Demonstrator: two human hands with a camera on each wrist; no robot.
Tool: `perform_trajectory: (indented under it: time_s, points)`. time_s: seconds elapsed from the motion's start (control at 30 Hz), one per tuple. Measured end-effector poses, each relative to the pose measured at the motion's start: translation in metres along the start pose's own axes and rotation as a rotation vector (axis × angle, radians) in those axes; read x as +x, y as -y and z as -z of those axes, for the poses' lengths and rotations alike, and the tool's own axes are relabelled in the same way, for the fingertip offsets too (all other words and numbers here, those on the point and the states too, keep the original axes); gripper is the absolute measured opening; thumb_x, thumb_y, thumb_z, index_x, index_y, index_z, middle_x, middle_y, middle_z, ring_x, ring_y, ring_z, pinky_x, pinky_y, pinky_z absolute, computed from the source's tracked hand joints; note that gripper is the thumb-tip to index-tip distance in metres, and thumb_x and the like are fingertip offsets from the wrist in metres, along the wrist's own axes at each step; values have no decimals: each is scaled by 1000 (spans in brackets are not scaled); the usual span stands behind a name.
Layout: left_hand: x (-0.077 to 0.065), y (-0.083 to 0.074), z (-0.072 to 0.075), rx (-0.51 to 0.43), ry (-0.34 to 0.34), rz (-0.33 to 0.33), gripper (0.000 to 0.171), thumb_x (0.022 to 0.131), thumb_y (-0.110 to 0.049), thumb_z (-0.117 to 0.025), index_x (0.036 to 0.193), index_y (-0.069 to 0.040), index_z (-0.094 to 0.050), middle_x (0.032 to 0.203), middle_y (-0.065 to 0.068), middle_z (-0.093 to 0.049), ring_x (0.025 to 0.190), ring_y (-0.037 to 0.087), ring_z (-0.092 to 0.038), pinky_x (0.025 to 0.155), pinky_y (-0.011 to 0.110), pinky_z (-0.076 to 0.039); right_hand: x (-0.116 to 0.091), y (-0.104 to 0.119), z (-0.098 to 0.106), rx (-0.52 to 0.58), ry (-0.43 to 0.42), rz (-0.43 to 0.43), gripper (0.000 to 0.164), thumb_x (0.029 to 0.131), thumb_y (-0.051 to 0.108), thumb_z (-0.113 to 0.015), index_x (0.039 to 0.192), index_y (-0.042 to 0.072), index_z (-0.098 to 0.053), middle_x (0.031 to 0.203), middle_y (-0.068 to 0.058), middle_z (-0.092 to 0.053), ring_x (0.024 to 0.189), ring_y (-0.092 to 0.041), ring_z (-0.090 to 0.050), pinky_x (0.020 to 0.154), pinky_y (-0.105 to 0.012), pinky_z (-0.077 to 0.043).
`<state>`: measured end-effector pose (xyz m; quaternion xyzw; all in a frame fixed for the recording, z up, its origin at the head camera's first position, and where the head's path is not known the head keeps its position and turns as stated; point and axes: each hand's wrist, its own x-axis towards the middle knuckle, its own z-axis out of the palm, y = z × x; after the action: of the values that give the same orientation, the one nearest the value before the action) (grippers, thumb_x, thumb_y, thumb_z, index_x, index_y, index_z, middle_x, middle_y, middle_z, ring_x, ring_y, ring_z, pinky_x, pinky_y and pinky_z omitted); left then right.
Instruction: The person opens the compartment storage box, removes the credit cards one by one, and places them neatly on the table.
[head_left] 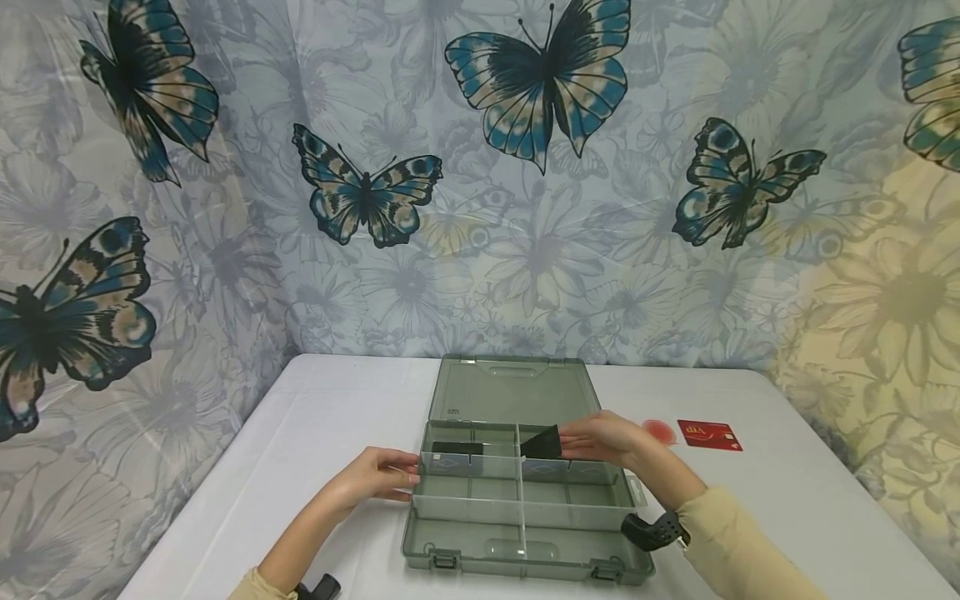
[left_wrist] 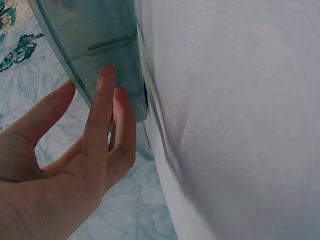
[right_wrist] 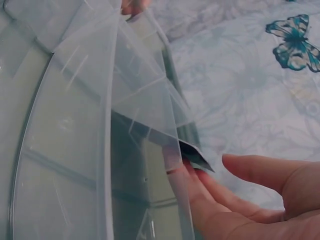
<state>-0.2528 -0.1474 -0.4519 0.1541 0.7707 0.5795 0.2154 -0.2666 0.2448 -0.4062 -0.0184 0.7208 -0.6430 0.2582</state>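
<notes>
A greenish see-through divided box [head_left: 465,537] lies on the table with its lid [head_left: 517,387] swung back. My left hand [head_left: 375,475] rests by the box's left wall, its fingertips against the side and its fingers extended in the left wrist view. My right hand [head_left: 606,437] reaches into the back right compartment. Its fingers touch a black card [head_left: 543,444] that stands tilted there, while the thumb [right_wrist: 250,169] stays apart from the card. Behind the clear divider [right_wrist: 107,150], the fingertips are partly blurred. Another dark card [head_left: 457,448] sits in the back left compartment.
To the right of the box, a red VIP card [head_left: 709,435] and a round red piece [head_left: 659,432] lie on the white table [head_left: 772,517]. Two latches [head_left: 444,560] line the box's front edge. Butterfly-patterned fabric [head_left: 540,292] hangs behind the table.
</notes>
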Motion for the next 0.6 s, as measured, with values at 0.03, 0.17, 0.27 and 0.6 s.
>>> perform_trajectory:
  time_s: [0.03, 0.17, 0.27, 0.6]
  points:
    - [0, 0, 0, 1, 1, 0, 56, 88, -14, -71, 130, 17, -50, 114, 22, -64, 99, 28, -69, 82, 37, -64, 1, 0, -1, 1, -2, -2, 52, 100, 6, -47, 136, -27, -31, 145, -46, -28, 138, -52, -34, 105, -42, -54]
    - [0, 0, 0, 2, 5, -2, 57, 89, -15, -71, 130, 17, -50, 116, 24, -63, 100, 29, -69, 82, 37, -64, 5, -1, -6, -4, 3, -2, 54, 99, 4, -48, 138, -28, -26, 147, -47, -20, 139, -55, -26, 107, -43, -51]
    - [0, 0, 0, 0, 8, 0, 57, 89, -16, -71, 130, 17, -49, 116, 24, -63, 100, 29, -69, 83, 37, -64, 7, -3, -8, -14, 12, 11, 54, 99, 3, -47, 137, -29, -24, 146, -48, -21, 138, -55, -29, 106, -42, -53]
    - [-1, 1, 0, -4, 9, -3, 57, 89, -16, -71, 130, 17, -49, 116, 24, -63, 100, 29, -69, 83, 37, -64, 5, -3, -9, -19, -19, 39, 50, 98, 1, -48, 135, -28, -31, 140, -45, -35, 121, -38, -58, 96, -35, -59]
